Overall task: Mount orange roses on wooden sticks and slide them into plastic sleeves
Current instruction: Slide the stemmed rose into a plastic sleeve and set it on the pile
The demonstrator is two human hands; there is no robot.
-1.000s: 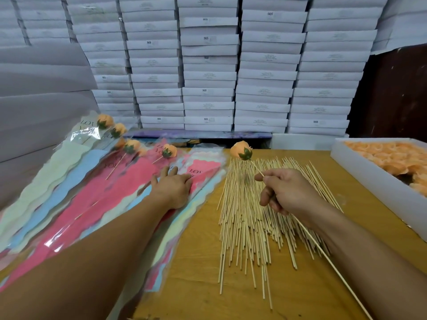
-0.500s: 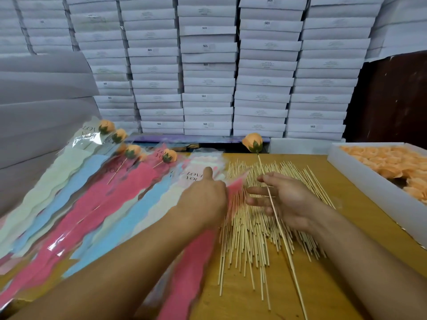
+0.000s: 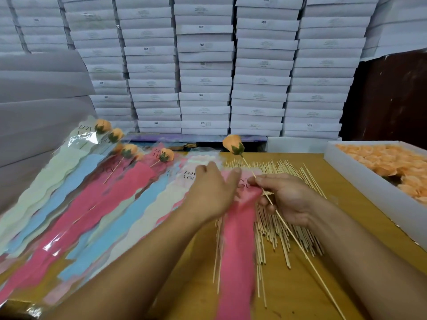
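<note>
My right hand [image 3: 288, 199] pinches a wooden stick [image 3: 293, 236] that carries an orange rose [image 3: 232, 144] at its far end. My left hand [image 3: 213, 195] holds the top of a pink plastic sleeve [image 3: 238, 250], which lies blurred over the pile of loose sticks [image 3: 277, 225]. The two hands meet at the sleeve's mouth. Left of them spreads a fan of pink, blue and pale sleeves [image 3: 97, 204]. Several sleeved roses [image 3: 129, 151] lie at its far end.
A white box of loose orange roses [image 3: 392, 162] stands at the right on the wooden table [image 3: 300, 292]. Stacks of white cartons [image 3: 205, 65] form a wall behind the table. Grey cartons [image 3: 34, 93] rise at the left.
My left hand has pulled a pink sleeve off the fan and brought it right, over the sticks. My right hand has shifted its grip on the rose stick and met the sleeve's top.
</note>
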